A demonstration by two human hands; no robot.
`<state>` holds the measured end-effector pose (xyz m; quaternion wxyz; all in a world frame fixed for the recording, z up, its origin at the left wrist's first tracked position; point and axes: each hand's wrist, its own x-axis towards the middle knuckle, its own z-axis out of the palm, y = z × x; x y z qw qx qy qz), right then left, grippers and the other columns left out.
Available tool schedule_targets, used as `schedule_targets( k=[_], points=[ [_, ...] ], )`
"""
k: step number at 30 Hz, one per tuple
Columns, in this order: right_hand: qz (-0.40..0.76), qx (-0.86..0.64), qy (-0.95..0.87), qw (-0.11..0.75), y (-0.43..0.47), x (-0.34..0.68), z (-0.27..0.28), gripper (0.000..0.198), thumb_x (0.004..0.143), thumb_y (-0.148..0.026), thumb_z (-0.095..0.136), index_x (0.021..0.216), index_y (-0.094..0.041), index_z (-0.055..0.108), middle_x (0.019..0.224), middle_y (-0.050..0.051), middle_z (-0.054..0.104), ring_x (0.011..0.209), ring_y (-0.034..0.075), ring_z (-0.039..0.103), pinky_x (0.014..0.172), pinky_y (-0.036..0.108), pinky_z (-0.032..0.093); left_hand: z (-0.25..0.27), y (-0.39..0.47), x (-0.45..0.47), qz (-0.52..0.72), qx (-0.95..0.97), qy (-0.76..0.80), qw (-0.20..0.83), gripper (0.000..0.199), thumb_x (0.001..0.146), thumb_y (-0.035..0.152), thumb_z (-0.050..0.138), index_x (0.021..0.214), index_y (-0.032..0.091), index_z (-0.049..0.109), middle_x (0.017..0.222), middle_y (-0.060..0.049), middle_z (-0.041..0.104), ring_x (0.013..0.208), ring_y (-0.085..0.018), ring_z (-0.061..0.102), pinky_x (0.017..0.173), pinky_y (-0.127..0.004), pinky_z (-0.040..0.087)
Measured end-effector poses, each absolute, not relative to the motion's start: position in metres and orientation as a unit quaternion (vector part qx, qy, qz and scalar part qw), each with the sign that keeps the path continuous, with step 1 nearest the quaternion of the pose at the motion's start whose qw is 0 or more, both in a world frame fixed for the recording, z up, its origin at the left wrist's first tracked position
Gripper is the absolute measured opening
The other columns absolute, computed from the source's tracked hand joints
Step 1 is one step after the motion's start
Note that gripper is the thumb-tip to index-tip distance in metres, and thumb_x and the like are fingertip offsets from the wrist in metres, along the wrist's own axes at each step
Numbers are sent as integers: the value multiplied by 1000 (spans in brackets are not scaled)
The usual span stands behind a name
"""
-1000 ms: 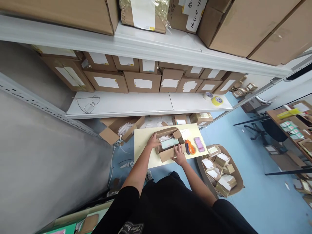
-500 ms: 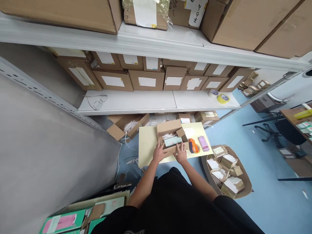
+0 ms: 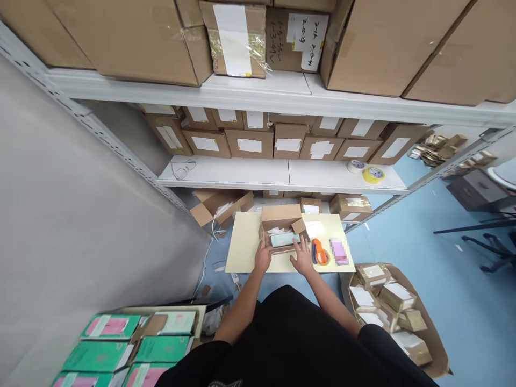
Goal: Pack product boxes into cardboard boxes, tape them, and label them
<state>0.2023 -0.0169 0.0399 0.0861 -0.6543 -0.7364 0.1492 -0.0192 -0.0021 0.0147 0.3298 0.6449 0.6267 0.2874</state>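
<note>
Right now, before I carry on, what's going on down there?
A person stands at a pale yellow table with both hands at an open cardboard box. The left hand is at its front left corner, the right hand at its front right. Inside lies a mint-green item; the flaps are not yet closed. An orange tape dispenser sits to the right.

The head-worn camera looks forward and down over table (image 3: 244, 244) and shelves (image 3: 242, 171).
</note>
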Motion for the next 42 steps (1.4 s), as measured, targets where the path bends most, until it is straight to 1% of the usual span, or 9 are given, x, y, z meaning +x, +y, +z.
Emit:
schedule_targets(
  k=[3,7,10,16,20,24,27,34,42],
  points=[
    [144,-612,-767,130,-11,229,52,84,89,-27,62,165,-28,26,174,13,11,159,42,13,119,59,33,26,-18,4,324,649,617,303,19,88,14,60,95,19,77,173,-4,24,151,-31,40,117,-48,45],
    [144,-552,-800,186,-7,262,64,81,91,-29,63,164,-29,28,174,11,12,159,40,12,120,61,33,36,-54,33,341,638,644,251,21,92,17,56,95,20,77,173,-6,21,145,-29,49,112,-44,49],
    [167,-516,-811,222,-10,277,69,77,92,-31,63,162,-29,33,172,11,19,159,39,13,121,61,33,42,-95,47,336,626,670,216,22,95,18,55,95,20,77,174,-7,19,141,-28,54,111,-42,50],
    [232,-404,-847,257,-27,269,90,66,94,-34,59,157,-23,42,167,14,32,159,38,16,122,61,34,71,-187,56,285,598,725,186,19,94,21,60,97,25,78,162,-5,47,139,-28,55,113,-45,48],
    [245,-321,-879,253,-45,238,108,62,95,-36,57,155,-19,45,165,15,36,160,37,14,123,62,32,92,-246,53,285,548,761,198,19,91,19,62,97,24,79,156,-5,54,137,-28,58,113,-44,49],
    [249,-247,-911,217,-71,194,120,65,95,-36,57,157,-22,43,166,13,36,160,37,14,123,62,32,104,-312,52,325,473,799,177,19,90,17,62,93,24,79,159,-6,50,136,-29,58,111,-43,50],
    [248,-199,-930,187,-104,155,126,66,94,-37,58,157,-23,42,167,13,34,159,37,17,123,60,32,109,-366,53,368,411,820,155,19,90,19,62,95,25,80,162,-5,47,136,-28,59,110,-42,50],
    [256,-54,-955,142,-231,59,146,62,94,-37,59,153,-23,48,166,14,36,156,36,27,124,58,31,121,-503,48,408,317,852,82,17,92,23,64,96,26,81,161,-6,47,140,-28,55,114,-43,47],
    [260,55,-956,125,-365,-7,157,60,94,-34,58,152,-23,49,167,12,32,158,33,22,125,54,32,111,-656,40,411,227,883,6,21,96,28,59,97,25,80,160,-8,48,139,-28,55,112,-45,48]
  ],
)
